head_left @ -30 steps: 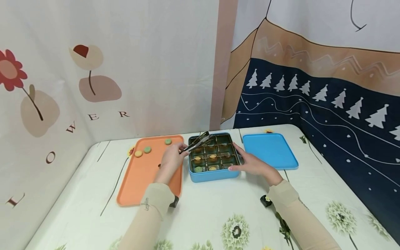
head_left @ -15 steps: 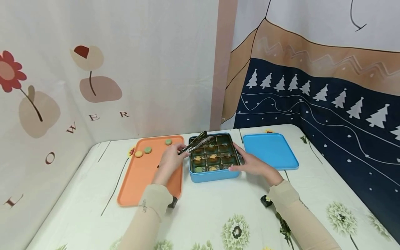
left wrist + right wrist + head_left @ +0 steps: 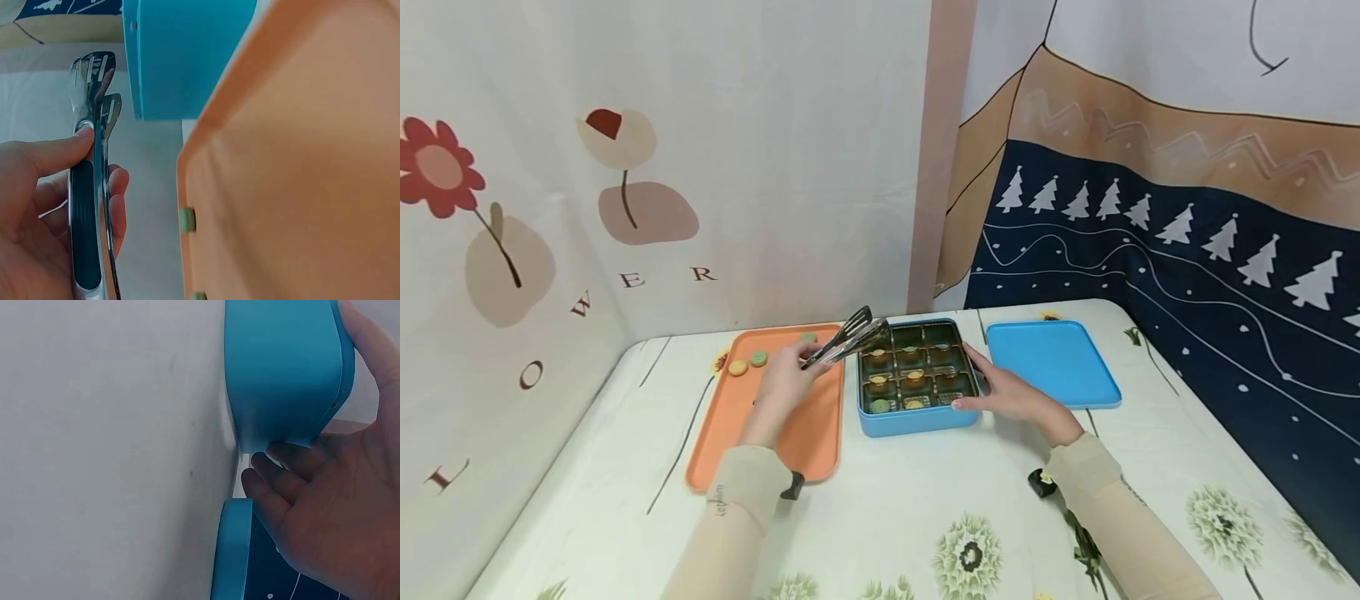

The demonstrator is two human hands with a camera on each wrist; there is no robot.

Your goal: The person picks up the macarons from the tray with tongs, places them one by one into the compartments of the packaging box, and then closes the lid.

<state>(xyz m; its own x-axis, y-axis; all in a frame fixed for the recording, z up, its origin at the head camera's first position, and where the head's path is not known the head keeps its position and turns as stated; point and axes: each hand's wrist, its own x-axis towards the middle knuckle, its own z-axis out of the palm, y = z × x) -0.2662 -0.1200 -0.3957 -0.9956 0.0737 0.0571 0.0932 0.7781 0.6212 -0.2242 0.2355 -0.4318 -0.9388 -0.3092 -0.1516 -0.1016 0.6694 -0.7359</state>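
In the head view my left hand [image 3: 784,379] is over the orange tray [image 3: 808,446], gripping metal tongs [image 3: 852,337] whose tips reach the left edge of the blue box [image 3: 917,422]. The left wrist view shows the thumb lying along the tongs [image 3: 85,219], fingers behind, and nothing between the tips. My right hand [image 3: 1011,396] holds the box by its right side, thumb at the front corner, fingers along the side. Inside the box a dark divided insert carries several small macarons, among them a green one [image 3: 880,406] and a yellow one [image 3: 914,403].
On the tray's far part lie a yellow macaron [image 3: 738,367], a green macaron [image 3: 759,358] and another green one [image 3: 808,337] partly behind the tongs. Right of the box lies a flat blue lid [image 3: 1048,362]. Patterned curtains stand behind the table.
My left hand has moved left with the tongs, away from above the box and over the tray. The right hand stays at the box.
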